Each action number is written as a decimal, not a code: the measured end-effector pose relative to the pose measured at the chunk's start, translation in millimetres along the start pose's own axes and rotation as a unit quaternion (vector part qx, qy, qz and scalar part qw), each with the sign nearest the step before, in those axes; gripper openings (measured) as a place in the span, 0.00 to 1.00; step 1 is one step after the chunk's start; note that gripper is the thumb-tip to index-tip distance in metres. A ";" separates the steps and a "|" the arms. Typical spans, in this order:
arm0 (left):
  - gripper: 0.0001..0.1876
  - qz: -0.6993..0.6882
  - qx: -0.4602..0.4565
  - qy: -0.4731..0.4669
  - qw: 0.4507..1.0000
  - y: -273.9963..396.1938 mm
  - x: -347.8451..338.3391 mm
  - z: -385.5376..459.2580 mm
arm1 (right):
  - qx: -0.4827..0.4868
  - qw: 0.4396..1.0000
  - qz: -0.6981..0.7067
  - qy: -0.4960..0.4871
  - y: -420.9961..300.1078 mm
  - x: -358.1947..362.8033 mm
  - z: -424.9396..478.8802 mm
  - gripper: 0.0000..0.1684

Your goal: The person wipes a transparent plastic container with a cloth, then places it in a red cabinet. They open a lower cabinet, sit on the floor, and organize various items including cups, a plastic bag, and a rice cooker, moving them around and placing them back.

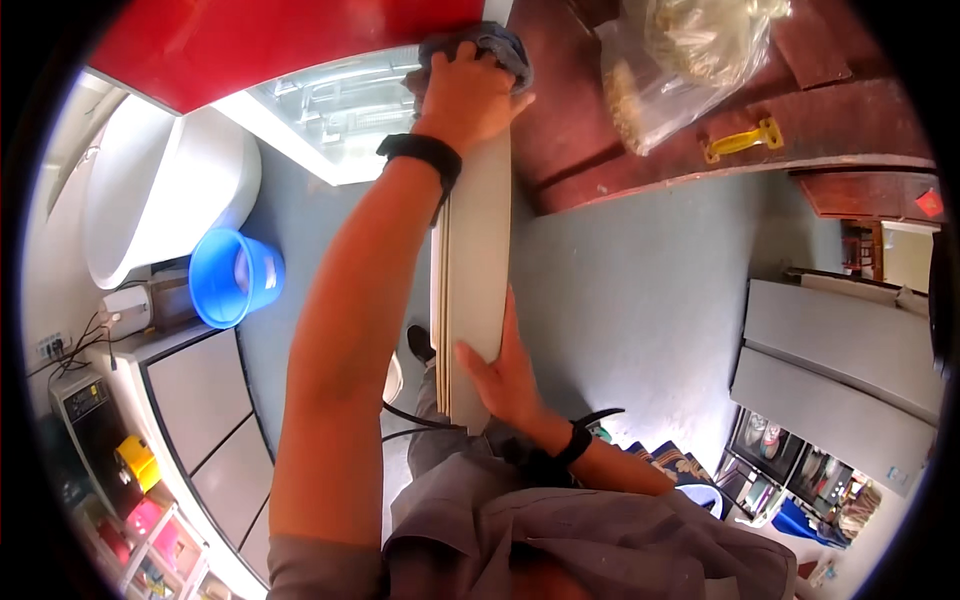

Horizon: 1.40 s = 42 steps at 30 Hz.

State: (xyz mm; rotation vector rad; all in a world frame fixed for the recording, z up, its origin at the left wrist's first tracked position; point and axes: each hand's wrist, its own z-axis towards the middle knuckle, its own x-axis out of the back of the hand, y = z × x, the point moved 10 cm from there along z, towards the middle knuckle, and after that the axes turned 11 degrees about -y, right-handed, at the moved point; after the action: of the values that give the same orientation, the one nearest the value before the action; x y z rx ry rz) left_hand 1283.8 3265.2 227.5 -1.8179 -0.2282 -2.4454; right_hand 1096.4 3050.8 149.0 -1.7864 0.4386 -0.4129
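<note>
A grey refrigerator door (480,247), seen edge-on with its seal along the left side, stands open in front of me. At its far end my left hand (469,97) presses a bunched dark grey cloth (510,46) against the door, fingers spread over the fabric. Nearer my body, my right hand (506,367) rests on the near end of the door, thumb on its edge face and fingers along the right side. Behind my left hand shows the lit fridge interior (345,105) with clear shelves or drawers.
A red panel (300,37) is above the lit interior. Right of it stands a dark red wooden cabinet (600,176) with a yellow handle (744,140) and plastic bags (690,67). A blue bucket (225,277) is at left, a grey shoe cabinet (840,345) at right.
</note>
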 end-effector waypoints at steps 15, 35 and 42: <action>0.11 -0.451 0.097 -0.019 0.887 109.2 82.3 -360.6 | -0.050 0.990 0.134 -0.016 -10.1 31.1 20.1 0.44; 0.21 -0.759 0.634 0.044 0.138 110.2 -343.2 -586.0 | -0.209 0.953 0.036 0.216 34.4 1.2 -27.2 0.29; 0.21 -0.750 0.639 0.148 0.088 5.6 -231.1 -675.9 | -0.234 0.964 0.124 0.027 21.1 -96.8 57.8 0.28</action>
State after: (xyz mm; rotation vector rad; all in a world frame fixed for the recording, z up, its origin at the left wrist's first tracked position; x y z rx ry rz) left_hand 713.5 3139.9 -184.0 -0.4152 2.6679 0.3987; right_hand 1039.3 3142.0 109.4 -2.1415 0.8430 -0.1868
